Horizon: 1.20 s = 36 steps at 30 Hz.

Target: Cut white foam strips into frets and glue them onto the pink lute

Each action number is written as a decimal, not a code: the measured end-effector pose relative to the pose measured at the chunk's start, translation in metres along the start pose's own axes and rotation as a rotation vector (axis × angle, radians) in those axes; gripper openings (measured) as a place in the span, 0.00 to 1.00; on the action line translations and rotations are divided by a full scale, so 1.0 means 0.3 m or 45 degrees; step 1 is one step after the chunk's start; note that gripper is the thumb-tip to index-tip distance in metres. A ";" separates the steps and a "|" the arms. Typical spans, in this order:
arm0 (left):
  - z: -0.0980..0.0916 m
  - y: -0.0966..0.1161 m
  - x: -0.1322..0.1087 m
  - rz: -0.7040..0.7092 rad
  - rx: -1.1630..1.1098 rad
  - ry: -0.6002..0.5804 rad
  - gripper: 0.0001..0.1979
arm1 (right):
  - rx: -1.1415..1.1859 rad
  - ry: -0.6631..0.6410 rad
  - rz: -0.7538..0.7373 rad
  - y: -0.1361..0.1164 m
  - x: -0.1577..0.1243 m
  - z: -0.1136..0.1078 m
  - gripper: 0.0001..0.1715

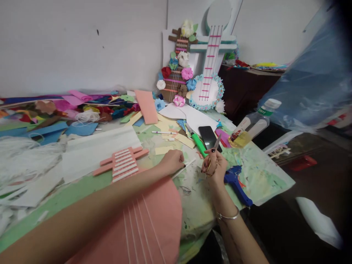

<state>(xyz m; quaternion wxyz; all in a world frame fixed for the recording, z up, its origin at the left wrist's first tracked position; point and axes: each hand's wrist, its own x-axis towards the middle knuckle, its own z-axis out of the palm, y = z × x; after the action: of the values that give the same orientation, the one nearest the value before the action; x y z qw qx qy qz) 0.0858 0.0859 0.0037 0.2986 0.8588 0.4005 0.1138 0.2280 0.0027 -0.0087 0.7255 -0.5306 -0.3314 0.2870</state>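
Pink foam guitar fills the lower centre of the frame, flat on the table, white strips across its neck and thin white strings down its body; the left forearm lies over it. Left hand, just right of the neck, is pinched on a thin white strip pointing right. Right hand, beside it, is closed around scissors, blades up. Blue glue gun lies close by at right.

A left hand pinches a thin white strip over a cluttered craft table. The right hand grips scissors, blades pointing up. A pink foam guitar shape lies beneath the left arm, a blue glue gun beside the right wrist.
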 end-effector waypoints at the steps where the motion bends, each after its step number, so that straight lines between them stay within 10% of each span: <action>1: 0.007 0.000 -0.001 0.000 0.010 -0.014 0.04 | -0.015 -0.015 -0.010 -0.003 -0.003 0.001 0.19; 9: 0.016 0.019 0.022 -0.011 -0.023 -0.044 0.05 | -0.039 -0.055 0.035 -0.001 -0.008 0.006 0.19; 19: -0.253 -0.108 -0.042 0.039 -1.062 0.361 0.14 | -0.225 -0.294 -0.023 -0.091 0.067 0.206 0.15; 26: -0.206 -0.222 -0.098 0.053 -1.102 0.512 0.14 | -0.126 -0.521 -0.030 -0.040 0.095 0.429 0.15; 36: -0.194 -0.243 -0.107 0.044 -1.025 0.356 0.09 | -0.135 -0.649 -0.035 0.025 0.073 0.410 0.13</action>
<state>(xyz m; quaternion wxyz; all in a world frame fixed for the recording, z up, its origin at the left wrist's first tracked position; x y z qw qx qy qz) -0.0056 0.1227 0.0075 0.5510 0.6565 0.3461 0.3815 0.1445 0.0929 0.0148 0.5936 -0.4739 -0.5251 0.3839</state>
